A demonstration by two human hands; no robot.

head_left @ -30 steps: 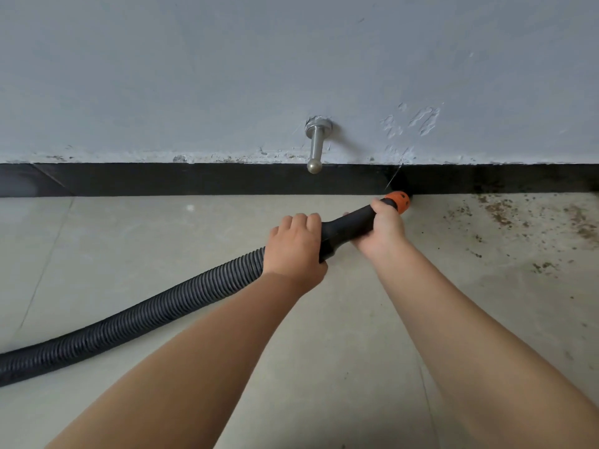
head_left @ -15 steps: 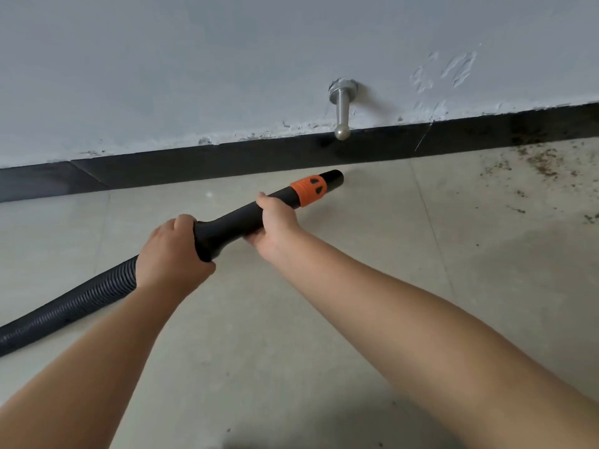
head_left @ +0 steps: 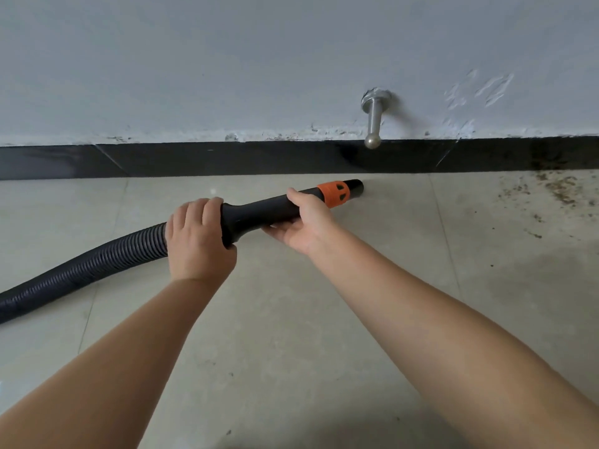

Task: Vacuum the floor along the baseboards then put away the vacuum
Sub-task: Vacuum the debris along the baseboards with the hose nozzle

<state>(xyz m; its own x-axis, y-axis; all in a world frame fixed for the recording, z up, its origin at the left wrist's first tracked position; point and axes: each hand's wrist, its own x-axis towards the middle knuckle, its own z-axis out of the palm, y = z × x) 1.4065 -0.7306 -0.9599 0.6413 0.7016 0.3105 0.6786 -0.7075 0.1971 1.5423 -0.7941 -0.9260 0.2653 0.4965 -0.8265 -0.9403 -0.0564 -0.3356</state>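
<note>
A black ribbed vacuum hose (head_left: 97, 264) runs in from the lower left and ends in a smooth black nozzle tube (head_left: 259, 210) with an orange collar (head_left: 334, 193). The nozzle mouth (head_left: 358, 187) points right, close to the floor just in front of the black baseboard (head_left: 227, 158). My left hand (head_left: 197, 241) grips the hose where it joins the tube. My right hand (head_left: 303, 222) holds the tube from below, just behind the orange collar. The vacuum body is out of view.
A metal door stop (head_left: 374, 119) sticks out of the grey wall above the baseboard, right of the nozzle. Brown dirt specks (head_left: 551, 189) lie scattered on the pale floor tiles (head_left: 291, 335) at the far right near the baseboard.
The nozzle first drew back to the left, away from the baseboard, and now sits lower and nearer the baseboard again, left of the door stop. Both hands kept their hold.
</note>
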